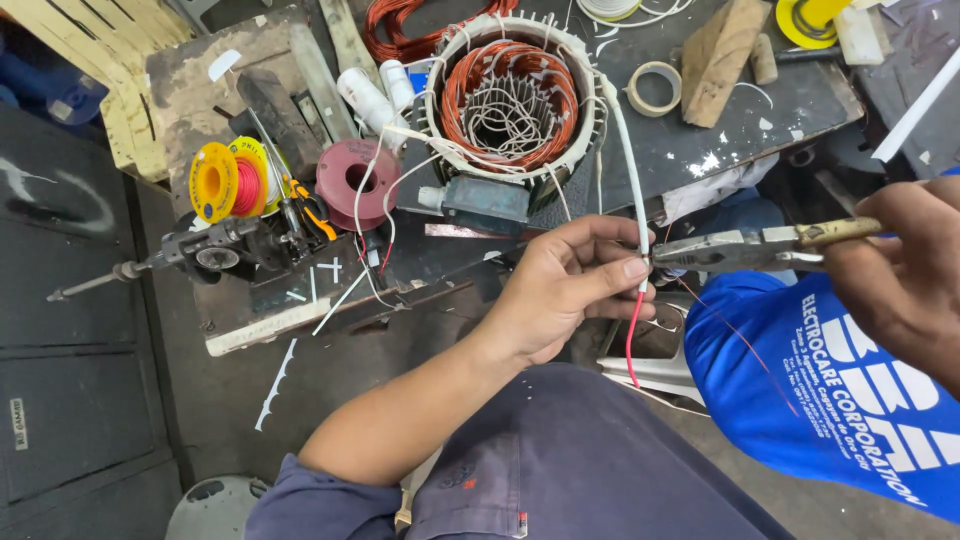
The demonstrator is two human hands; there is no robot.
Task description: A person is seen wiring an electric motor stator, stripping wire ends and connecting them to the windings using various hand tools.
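Note:
My left hand [570, 285] pinches a white sleeved wire [628, 160] between thumb and fingers; a red wire end [632, 335] hangs below the grip. The white sleeve runs up to a motor stator [510, 95] with copper windings on the workbench. My right hand [905, 275] holds a pair of pliers [745, 247] by the handles. The plier jaws point left and meet the wire right beside my left thumb.
On the dark workbench [690, 140] lie a yellow spool of red wire [228, 180], a maroon tape roll [357, 182], a tape ring [654, 88], a wooden block [720, 55], white tubes [375, 95] and a drill-like tool [190, 255]. My blue-clad leg [820, 390] is at the right.

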